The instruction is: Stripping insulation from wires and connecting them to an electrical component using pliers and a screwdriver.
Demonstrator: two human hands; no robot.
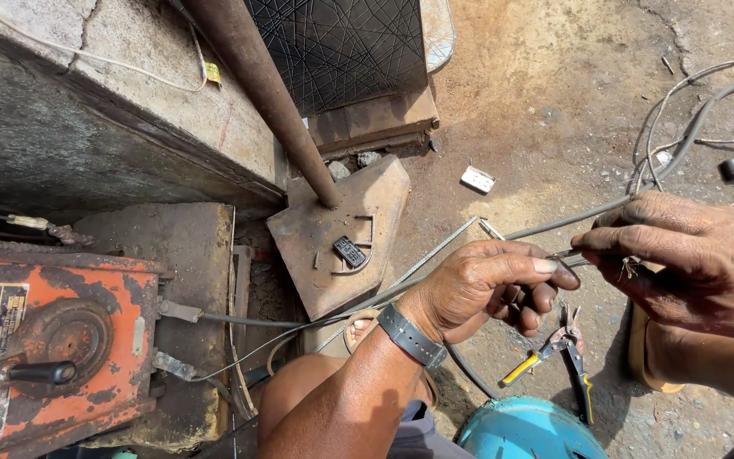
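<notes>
My left hand [490, 285] and my right hand [690, 255] meet at mid-right, both pinching a thin grey cable [554, 224] that runs from lower left up to the right edge. The fingertips nearly touch around the cable's stripped part, where bare wire strands show under my right hand. A dark band circles my left wrist. Below the hands, yellow-handled pliers [558, 353] lie on the ground.
A rusty orange machine [53, 348] with a black lever sits at lower left. A rusted pipe [269, 93] stands on a metal base plate [341, 229]. A teal rounded object [528, 429] is at the bottom. Loose wires [681, 119] and a small white part [477, 179] lie on the dirt.
</notes>
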